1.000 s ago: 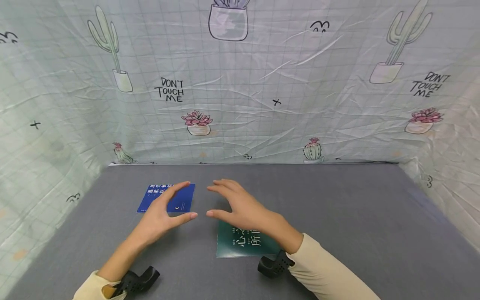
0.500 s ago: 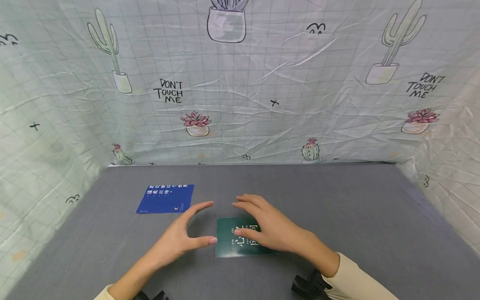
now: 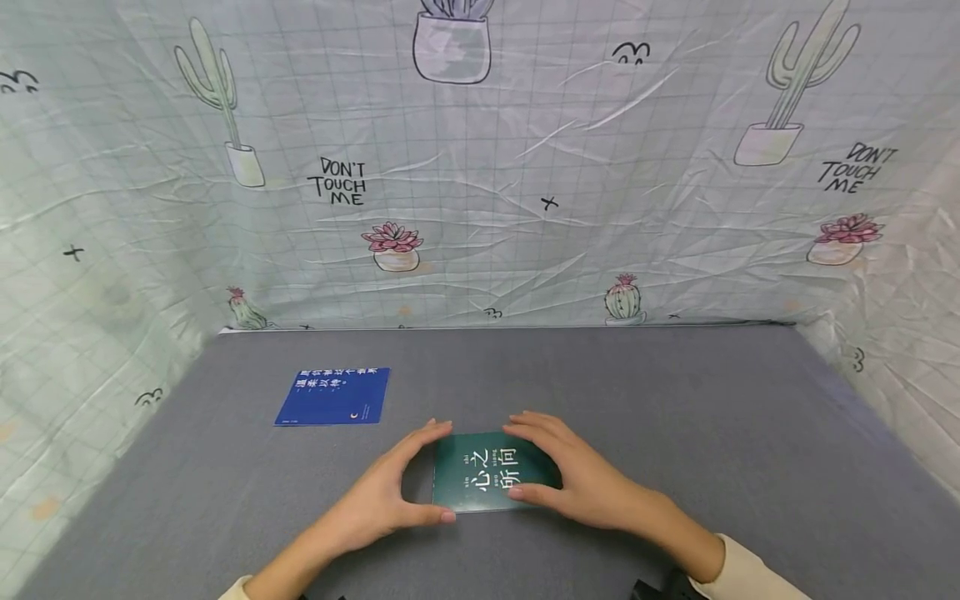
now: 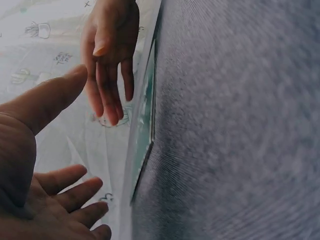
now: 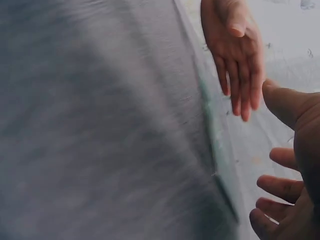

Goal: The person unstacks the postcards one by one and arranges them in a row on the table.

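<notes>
So the green booklet (image 3: 472, 483) lies flat on the gray worktop (image 3: 660, 400), left hand (image 3: 378, 492) and right hand (image 3: 581, 479) either side, both loosely spread, gripping nothing. Blue card (image 3: 330, 404) only shows in the head cam; wrist cams catch the booklet's thin edge side-on.

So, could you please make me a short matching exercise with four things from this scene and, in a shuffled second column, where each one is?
Things:
1. flat dark green rectangular item
2. flat blue rectangular item
3. grey tabletop
4. pale cactus-print cloth

Places:
A. hanging behind the tabletop
B. resting on the tabletop, beyond the left hand
C. between the left hand and the right hand
D. underneath both flat items

Pairs: 1-C, 2-B, 3-D, 4-A
</notes>
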The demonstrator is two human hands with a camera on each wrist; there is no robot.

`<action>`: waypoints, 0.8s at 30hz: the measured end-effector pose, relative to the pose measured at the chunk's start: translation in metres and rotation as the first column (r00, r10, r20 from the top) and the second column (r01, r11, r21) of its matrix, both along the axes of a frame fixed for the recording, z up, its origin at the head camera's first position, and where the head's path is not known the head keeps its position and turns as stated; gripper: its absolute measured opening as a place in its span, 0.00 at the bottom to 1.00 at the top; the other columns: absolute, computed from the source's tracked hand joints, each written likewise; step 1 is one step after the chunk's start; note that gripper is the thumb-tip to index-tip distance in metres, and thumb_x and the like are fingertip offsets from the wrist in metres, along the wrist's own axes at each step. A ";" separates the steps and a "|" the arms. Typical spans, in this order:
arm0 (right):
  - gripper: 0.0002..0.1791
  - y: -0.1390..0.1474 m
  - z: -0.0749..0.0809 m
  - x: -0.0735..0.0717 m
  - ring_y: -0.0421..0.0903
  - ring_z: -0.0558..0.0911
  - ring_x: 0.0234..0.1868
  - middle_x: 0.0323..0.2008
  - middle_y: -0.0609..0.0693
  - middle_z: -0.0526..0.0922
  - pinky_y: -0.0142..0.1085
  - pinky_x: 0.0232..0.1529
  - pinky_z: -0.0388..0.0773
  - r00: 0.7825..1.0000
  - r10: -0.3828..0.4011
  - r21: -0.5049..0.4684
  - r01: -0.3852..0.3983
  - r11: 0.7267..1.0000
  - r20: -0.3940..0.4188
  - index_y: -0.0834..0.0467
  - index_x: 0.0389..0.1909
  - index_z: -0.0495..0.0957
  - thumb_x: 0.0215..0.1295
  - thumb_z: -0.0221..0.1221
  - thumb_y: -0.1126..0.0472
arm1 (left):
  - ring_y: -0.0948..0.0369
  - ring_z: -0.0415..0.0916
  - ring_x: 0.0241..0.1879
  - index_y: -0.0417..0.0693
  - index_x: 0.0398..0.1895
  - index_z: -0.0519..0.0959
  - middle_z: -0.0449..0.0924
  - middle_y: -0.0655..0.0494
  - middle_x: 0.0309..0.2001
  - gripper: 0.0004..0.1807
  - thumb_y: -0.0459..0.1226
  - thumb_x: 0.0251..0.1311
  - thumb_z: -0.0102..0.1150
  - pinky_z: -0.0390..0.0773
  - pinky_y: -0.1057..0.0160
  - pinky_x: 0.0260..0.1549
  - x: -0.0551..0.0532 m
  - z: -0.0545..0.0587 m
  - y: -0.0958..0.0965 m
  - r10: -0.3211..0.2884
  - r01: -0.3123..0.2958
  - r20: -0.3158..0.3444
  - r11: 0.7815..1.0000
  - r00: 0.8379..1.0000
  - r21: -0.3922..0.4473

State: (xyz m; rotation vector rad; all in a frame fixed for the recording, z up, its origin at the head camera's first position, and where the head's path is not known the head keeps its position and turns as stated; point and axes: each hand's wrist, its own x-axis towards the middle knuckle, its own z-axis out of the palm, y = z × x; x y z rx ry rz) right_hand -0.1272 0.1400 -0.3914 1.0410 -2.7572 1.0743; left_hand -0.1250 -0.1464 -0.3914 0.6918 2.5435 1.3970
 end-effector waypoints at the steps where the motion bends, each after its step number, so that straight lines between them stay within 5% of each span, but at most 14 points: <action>1: 0.39 0.001 -0.002 0.000 0.49 0.56 0.71 0.69 0.49 0.61 0.55 0.61 0.64 1.000 -0.003 -0.004 0.003 1.000 0.004 0.51 0.69 0.64 0.60 0.61 0.39 | 0.52 0.50 0.71 0.54 0.69 0.64 0.56 0.47 0.72 0.51 0.47 0.37 0.79 0.52 0.39 0.63 -0.001 -0.001 0.000 -0.005 0.005 -0.007 1.000 1.000 0.005; 15: 0.43 0.013 -0.016 0.005 0.47 0.51 0.72 0.72 0.48 0.56 0.55 0.62 0.62 1.000 -0.005 0.027 0.004 1.000 0.023 0.48 0.69 0.63 0.53 0.65 0.38 | 0.48 0.47 0.72 0.51 0.69 0.64 0.55 0.49 0.72 0.51 0.50 0.38 0.78 0.53 0.37 0.63 0.001 -0.024 -0.001 -0.003 -0.001 -0.089 0.999 0.996 -0.047; 24: 0.45 0.015 -0.021 0.003 0.49 0.49 0.73 0.73 0.50 0.53 0.56 0.63 0.61 1.000 0.009 0.046 -0.010 0.999 0.027 0.48 0.69 0.62 0.52 0.66 0.38 | 0.49 0.45 0.72 0.50 0.70 0.61 0.53 0.48 0.72 0.52 0.49 0.40 0.77 0.56 0.39 0.62 0.004 -0.024 0.003 0.008 -0.022 -0.117 0.993 0.993 -0.115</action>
